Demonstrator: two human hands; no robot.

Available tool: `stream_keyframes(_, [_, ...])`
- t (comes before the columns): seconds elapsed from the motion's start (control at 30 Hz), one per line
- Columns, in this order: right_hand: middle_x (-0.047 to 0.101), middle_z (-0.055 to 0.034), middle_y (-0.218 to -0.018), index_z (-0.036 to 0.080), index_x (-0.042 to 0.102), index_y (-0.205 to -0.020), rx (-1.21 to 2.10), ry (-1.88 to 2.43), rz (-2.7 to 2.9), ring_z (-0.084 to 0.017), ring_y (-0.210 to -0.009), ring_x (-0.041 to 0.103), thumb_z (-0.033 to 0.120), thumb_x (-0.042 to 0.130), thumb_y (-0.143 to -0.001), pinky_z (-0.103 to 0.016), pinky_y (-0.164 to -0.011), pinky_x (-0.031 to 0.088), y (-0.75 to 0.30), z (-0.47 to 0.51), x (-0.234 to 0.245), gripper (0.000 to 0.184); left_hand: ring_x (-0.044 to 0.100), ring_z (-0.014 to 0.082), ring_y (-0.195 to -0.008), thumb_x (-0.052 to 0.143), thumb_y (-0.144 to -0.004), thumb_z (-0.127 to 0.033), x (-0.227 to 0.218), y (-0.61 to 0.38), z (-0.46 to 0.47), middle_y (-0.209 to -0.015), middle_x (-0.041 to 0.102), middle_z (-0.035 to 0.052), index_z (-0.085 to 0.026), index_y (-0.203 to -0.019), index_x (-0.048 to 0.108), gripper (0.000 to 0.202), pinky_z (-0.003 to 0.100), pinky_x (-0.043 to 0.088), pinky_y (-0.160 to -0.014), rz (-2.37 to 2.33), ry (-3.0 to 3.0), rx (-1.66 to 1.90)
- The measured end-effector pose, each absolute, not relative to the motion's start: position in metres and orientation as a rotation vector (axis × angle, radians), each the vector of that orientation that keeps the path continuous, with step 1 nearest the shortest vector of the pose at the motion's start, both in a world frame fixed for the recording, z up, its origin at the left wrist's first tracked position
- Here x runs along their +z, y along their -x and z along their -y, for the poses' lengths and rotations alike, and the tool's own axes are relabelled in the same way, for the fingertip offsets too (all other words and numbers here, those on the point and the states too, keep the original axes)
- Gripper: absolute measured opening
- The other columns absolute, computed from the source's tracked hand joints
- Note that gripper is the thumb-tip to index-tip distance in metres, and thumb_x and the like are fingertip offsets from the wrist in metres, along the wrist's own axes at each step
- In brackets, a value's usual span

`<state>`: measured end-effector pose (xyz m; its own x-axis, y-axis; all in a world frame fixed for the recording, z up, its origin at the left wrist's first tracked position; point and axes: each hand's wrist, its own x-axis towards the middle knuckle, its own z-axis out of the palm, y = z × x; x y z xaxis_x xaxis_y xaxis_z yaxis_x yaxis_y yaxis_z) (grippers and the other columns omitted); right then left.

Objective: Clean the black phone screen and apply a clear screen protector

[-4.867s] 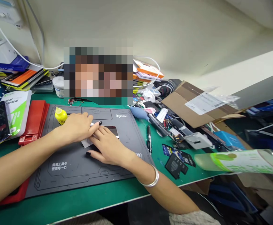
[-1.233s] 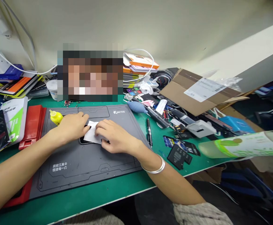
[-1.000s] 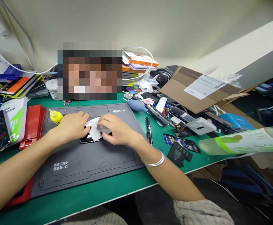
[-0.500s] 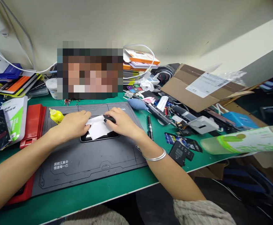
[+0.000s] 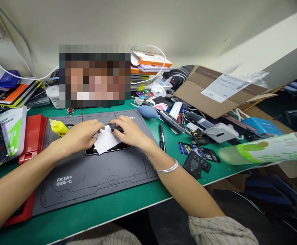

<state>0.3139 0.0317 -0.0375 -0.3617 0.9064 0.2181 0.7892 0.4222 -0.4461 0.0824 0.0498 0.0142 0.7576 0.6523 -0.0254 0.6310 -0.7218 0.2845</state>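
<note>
- Our left hand (image 5: 83, 133) presses a white sheet (image 5: 104, 139) lying on a smartphone (image 5: 119, 147).
- Our right hand (image 5: 130, 132) touches the sheet's far corner.
- Beneath lies a grey repair mat (image 5: 87, 180), with a yellow bottle (image 5: 58, 127) near our left hand.

black mat (image 5: 94, 183) open below the phone (image 5: 121, 146); yellow bottle (image 5: 58, 127) blocks leftward

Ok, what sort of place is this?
Probably a phone repair bench: a smartphone lies on a black repair mat, with a blue air blower and what look like loose phone batteries beside it.
</note>
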Motion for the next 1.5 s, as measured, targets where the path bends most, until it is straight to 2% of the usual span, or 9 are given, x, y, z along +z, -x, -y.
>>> stream_keyframes(0.17, [0.059,-0.0093,-0.097,0.016,0.065,-0.124,0.375,1.428,2.260,-0.026,-0.097,0.052,0.020,0.048,-0.090,-0.041,-0.089,0.043,-0.314,-0.033,-0.038,0.038,0.065,0.0216,-0.096,0.044,-0.087,-0.006,0.012,-0.082,-0.051,-0.104,0.065,0.0068,-0.019,-0.119,0.061,0.038,0.032,0.051,-0.080,-0.903,-2.714,0.250])
stream_keyframes(0.3, [0.059,-0.0086,-0.095,0.018,0.065,-0.123,0.388,1.416,2.253,-0.026,-0.096,0.052,0.020,0.048,-0.091,-0.041,-0.088,0.043,-0.313,-0.032,-0.038,0.037,0.064,0.0208,-0.095,0.044,-0.086,-0.005,0.013,-0.082,-0.051,-0.104,0.064,0.0065,-0.021,-0.120,0.060,0.040,0.032,0.051,-0.080,-0.866,-2.724,0.289])
stream_keyframes(0.53, [0.060,-0.0118,-0.109,0.019,0.062,-0.128,0.416,1.362,2.237,-0.027,-0.105,0.054,0.013,0.047,-0.090,-0.043,-0.093,0.045,-0.311,-0.031,-0.040,0.041,0.062,0.0194,-0.098,0.042,-0.088,-0.005,0.018,-0.084,-0.046,-0.110,0.062,0.0075,-0.021,-0.117,0.060,0.038,0.030,0.050,-0.081,-0.689,-2.707,0.295])
stream_keyframes(0.7, [0.059,-0.0089,-0.103,0.020,0.065,-0.102,0.444,1.344,2.191,-0.024,-0.101,0.055,0.015,0.051,-0.087,-0.040,-0.090,0.045,-0.311,-0.032,-0.039,0.021,0.062,0.0199,-0.100,0.041,-0.088,-0.005,0.020,-0.085,-0.045,-0.110,0.062,0.0076,-0.021,-0.116,0.061,0.038,0.030,0.050,-0.082,-0.693,-2.712,0.254])
stream_keyframes(0.8, [0.057,-0.0071,-0.095,0.021,0.059,-0.089,0.444,1.364,2.112,-0.023,-0.093,0.054,0.015,0.052,-0.083,-0.037,-0.084,0.045,-0.310,-0.031,-0.037,0.010,0.062,0.0202,-0.099,0.041,-0.087,-0.004,0.019,-0.084,-0.046,-0.110,0.062,0.0074,-0.021,-0.117,0.061,0.040,0.030,0.050,-0.080,-0.710,-2.751,0.241])
stream_keyframes(0.9, [0.057,-0.0055,-0.092,0.023,0.053,-0.082,0.452,1.341,2.038,-0.022,-0.089,0.054,0.015,0.053,-0.080,-0.036,-0.081,0.045,-0.308,-0.030,-0.034,0.008,0.062,0.0209,-0.099,0.041,-0.086,-0.005,0.018,-0.083,-0.047,-0.111,0.063,0.0076,-0.021,-0.120,0.060,0.041,0.031,0.049,-0.080,-0.774,-2.777,0.212])
stream_keyframes(1.2, [0.064,-0.0024,-0.083,0.024,0.049,-0.078,0.566,1.180,1.838,-0.020,-0.082,0.059,0.018,0.050,-0.074,-0.035,-0.077,0.047,-0.303,-0.027,-0.030,0.007,0.064,0.0254,-0.096,0.049,-0.090,-0.029,0.018,-0.082,-0.048,-0.108,0.067,0.0093,-0.019,-0.118,0.058,0.031,0.035,0.048,-0.075,-1.014,-2.748,0.107])
stream_keyframes(1.33, [0.063,0.0001,-0.076,0.024,0.051,-0.078,0.633,1.150,1.762,-0.017,-0.074,0.058,0.022,0.051,-0.074,-0.034,-0.073,0.048,-0.302,-0.025,-0.028,0.004,0.064,0.0273,-0.097,0.053,-0.088,-0.039,0.019,-0.084,-0.047,-0.108,0.070,0.0085,-0.019,-0.115,0.060,0.034,0.036,0.047,-0.076,-1.039,-2.709,0.119])
stream_keyframes(1.5, [0.060,0.0020,-0.071,0.023,0.053,-0.077,0.685,1.097,1.695,-0.014,-0.066,0.055,0.024,0.052,-0.074,-0.030,-0.066,0.047,-0.299,-0.022,-0.024,0.003,0.064,0.0261,-0.087,0.056,-0.086,-0.050,0.024,-0.087,-0.042,-0.098,0.070,0.0072,-0.020,-0.112,0.062,0.040,0.034,0.044,-0.070,-1.022,-2.676,0.160])
